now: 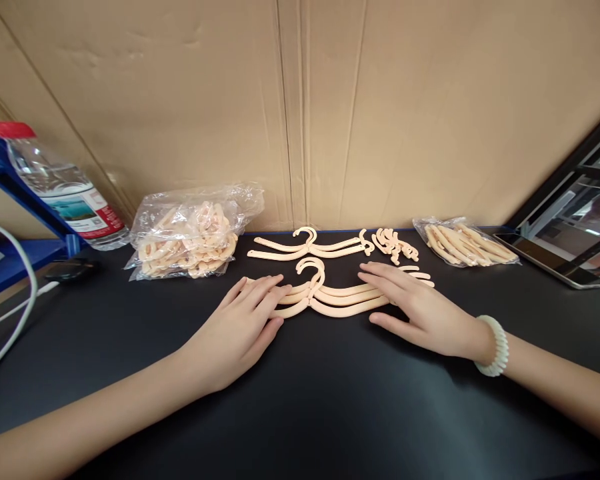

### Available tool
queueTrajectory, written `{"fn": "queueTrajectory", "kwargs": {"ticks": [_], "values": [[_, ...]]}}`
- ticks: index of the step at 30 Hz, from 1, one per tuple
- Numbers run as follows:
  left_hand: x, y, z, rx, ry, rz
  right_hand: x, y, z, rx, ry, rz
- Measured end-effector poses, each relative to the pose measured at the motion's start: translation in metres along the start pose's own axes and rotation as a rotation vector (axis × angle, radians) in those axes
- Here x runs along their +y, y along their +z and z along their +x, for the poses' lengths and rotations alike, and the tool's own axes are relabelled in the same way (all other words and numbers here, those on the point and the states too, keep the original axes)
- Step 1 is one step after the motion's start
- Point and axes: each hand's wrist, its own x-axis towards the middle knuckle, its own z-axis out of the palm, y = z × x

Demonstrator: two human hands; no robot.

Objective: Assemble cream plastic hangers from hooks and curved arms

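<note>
Several peach-coloured plastic clothes hangers (347, 301) lie close together on the black table (305, 400), hooks pointing away from me. My left hand (245, 323) rests over their left ends, fingers stretched out and covering part of them. Over the right ends lies my right hand (415, 307), its fingers extended and apart. Behind these, two more hangers (307, 250) lie flat with their hooks overlapping. Small curved hook pieces (393, 243) are heaped to the right of them. A few arm tips (420, 277) stick out beyond my right fingers.
Back left, a clear bag (185, 233) holds peach-coloured plastic parts, beside a red-capped water bottle (75, 190). At back right lie a bag of long pieces (465, 241) and a flat dark device (555, 260). A cardboard wall (405, 113) closes off the back. A white cable (27, 287) curves at left.
</note>
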Motion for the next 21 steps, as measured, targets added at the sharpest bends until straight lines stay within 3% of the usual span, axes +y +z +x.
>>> {"fn": "queueTrajectory", "kwargs": {"ticks": [10, 16, 21], "values": [[-0.0016, 0.0057, 0.0006, 0.129, 0.013, -0.073, 0.0045, -0.0004, 0.0037, 0.164, -0.232, -0.078], [-0.0028, 0.0072, 0.0016, 0.125, 0.018, -0.084, 0.0072, 0.0028, 0.0024, 0.170, -0.178, -0.076], [-0.0021, 0.0082, 0.0000, 0.031, -0.056, -0.068, 0.0052, 0.0053, -0.0012, 0.008, -0.069, -0.108]]}}
